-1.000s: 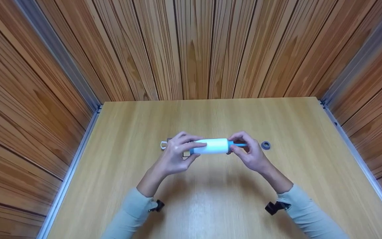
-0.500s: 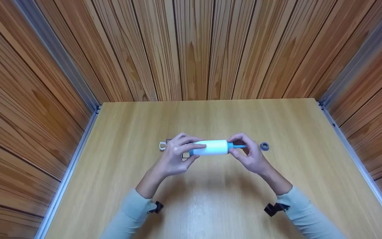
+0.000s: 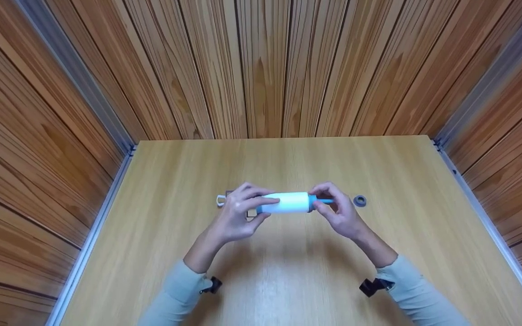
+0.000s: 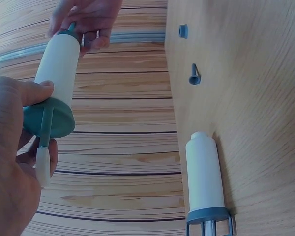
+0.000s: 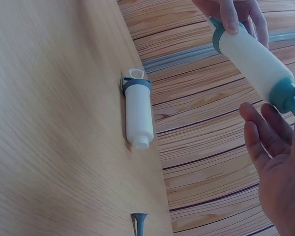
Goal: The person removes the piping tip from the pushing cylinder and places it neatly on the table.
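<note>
The far edge of the table (image 3: 297, 163) runs well beyond my hands, the plank wall (image 3: 265, 68) rising behind it. A metal rail (image 3: 94, 231) borders each side, with a wide stretch of wood between it and me. Raised above the table, the white-and-teal syringe (image 3: 288, 202) lies crosswise between my hands. My left hand (image 3: 236, 215) has its fingers curled around the wide teal base (image 4: 54, 122), thumb on the barrel; my right hand (image 3: 342, 213) pinches the teal cap (image 5: 282, 93) at the nozzle end. On the table lie a second syringe (image 4: 205, 172), a loose cone nozzle (image 4: 194, 76) near its tip, and a grey collar (image 3: 360, 201) to the right of my right hand.
</note>
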`<state>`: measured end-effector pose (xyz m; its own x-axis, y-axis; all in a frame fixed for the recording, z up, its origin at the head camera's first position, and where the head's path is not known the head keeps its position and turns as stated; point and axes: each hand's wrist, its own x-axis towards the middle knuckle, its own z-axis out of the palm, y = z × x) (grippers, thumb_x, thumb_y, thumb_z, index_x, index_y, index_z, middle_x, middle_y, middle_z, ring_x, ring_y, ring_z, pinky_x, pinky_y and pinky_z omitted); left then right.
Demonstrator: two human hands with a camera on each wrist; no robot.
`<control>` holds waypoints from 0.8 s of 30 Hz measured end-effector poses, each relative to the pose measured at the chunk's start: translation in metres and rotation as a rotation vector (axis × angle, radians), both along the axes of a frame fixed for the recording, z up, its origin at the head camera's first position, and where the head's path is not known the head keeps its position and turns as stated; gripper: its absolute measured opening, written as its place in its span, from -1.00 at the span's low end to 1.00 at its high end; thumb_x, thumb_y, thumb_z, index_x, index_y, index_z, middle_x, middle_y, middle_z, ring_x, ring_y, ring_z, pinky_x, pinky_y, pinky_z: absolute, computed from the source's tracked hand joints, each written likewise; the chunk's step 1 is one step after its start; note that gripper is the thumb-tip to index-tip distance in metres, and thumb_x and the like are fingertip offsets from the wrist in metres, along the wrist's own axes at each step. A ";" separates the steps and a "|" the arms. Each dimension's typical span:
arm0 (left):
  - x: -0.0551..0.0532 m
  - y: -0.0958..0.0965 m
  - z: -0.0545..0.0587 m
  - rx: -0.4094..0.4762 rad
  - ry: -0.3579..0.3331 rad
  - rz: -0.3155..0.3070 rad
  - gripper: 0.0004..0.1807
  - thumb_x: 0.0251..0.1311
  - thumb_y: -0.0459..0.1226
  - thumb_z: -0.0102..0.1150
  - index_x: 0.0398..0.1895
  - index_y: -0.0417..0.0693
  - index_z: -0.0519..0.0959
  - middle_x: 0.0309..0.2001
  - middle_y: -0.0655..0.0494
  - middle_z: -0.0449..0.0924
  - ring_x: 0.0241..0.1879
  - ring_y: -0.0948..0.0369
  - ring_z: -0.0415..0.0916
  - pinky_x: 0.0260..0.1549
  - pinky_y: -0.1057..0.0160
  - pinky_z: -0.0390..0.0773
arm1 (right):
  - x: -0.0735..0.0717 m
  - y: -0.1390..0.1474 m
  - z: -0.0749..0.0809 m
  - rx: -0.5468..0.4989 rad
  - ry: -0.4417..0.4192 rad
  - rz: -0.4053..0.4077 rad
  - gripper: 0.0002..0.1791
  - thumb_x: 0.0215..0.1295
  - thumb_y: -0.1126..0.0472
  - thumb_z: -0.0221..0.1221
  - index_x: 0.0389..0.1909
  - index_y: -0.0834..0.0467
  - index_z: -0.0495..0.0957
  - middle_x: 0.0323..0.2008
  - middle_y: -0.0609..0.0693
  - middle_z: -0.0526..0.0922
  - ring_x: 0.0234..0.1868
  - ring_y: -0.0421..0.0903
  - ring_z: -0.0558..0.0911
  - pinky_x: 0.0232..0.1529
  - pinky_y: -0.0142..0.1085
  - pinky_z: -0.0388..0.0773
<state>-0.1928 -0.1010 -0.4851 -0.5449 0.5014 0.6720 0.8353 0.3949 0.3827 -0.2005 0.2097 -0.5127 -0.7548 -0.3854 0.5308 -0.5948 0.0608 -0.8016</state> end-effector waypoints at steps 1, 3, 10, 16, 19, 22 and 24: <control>0.000 0.000 0.000 0.001 -0.001 0.001 -0.60 0.23 -0.41 0.62 0.14 -0.02 0.86 0.18 -0.05 0.88 0.10 -0.03 0.73 -0.05 0.06 0.82 | -0.001 0.000 0.001 0.003 -0.005 -0.002 -0.70 0.47 0.63 0.13 0.16 0.50 0.50 0.08 -0.31 0.67 -0.01 -0.33 0.73 0.03 -0.46 0.76; -0.001 0.000 0.000 0.005 0.007 0.000 -0.59 0.21 -0.42 0.63 0.13 -0.02 0.86 0.17 -0.06 0.89 0.09 -0.03 0.73 -0.06 0.07 0.82 | -0.002 -0.001 0.002 0.000 -0.012 0.002 -0.71 0.47 0.65 0.12 0.15 0.50 0.51 0.05 -0.30 0.68 -0.06 -0.33 0.74 -0.02 -0.45 0.78; 0.000 -0.001 -0.002 0.012 0.014 -0.003 -0.57 0.20 -0.43 0.63 0.15 -0.01 0.86 0.17 -0.07 0.88 0.09 -0.03 0.73 -0.05 0.06 0.84 | -0.003 -0.002 -0.001 -0.015 0.011 0.026 -0.69 0.45 0.68 0.11 0.15 0.48 0.51 0.06 -0.24 0.68 -0.05 -0.33 0.75 -0.03 -0.42 0.81; -0.001 -0.001 -0.002 0.008 0.020 -0.003 -0.56 0.20 -0.44 0.63 0.16 0.00 0.85 0.18 -0.07 0.88 0.10 -0.03 0.72 -0.04 0.06 0.84 | -0.002 -0.003 -0.002 -0.017 0.009 0.009 -0.70 0.45 0.67 0.12 0.14 0.48 0.52 0.05 -0.25 0.69 -0.05 -0.33 0.75 -0.02 -0.43 0.80; -0.002 0.000 -0.001 0.006 0.015 -0.004 -0.56 0.21 -0.43 0.63 0.16 -0.01 0.85 0.18 -0.08 0.88 0.11 -0.04 0.72 -0.02 0.04 0.84 | -0.002 -0.002 -0.001 -0.024 0.016 0.002 -0.69 0.44 0.67 0.12 0.14 0.48 0.52 0.05 -0.25 0.70 -0.06 -0.32 0.75 -0.01 -0.43 0.79; -0.002 0.001 -0.001 0.002 0.005 -0.001 -0.58 0.21 -0.42 0.63 0.15 -0.02 0.86 0.18 -0.07 0.88 0.11 -0.04 0.73 -0.02 0.04 0.84 | -0.003 0.000 -0.001 -0.037 0.024 0.024 -0.67 0.41 0.69 0.12 0.15 0.50 0.51 0.07 -0.24 0.69 -0.05 -0.32 0.75 0.01 -0.44 0.78; -0.002 0.001 -0.001 -0.001 -0.005 0.001 -0.58 0.23 -0.42 0.63 0.15 -0.01 0.86 0.19 -0.06 0.88 0.12 -0.03 0.72 0.00 0.05 0.84 | -0.003 0.000 0.000 -0.051 0.032 0.048 -0.65 0.39 0.72 0.12 0.15 0.52 0.50 0.09 -0.23 0.68 -0.02 -0.32 0.75 0.02 -0.44 0.79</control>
<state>-0.1949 -0.1000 -0.4860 -0.5490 0.5017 0.6686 0.8328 0.3963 0.3865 -0.2036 0.2099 -0.5130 -0.7182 -0.3927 0.5744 -0.6216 -0.0088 -0.7832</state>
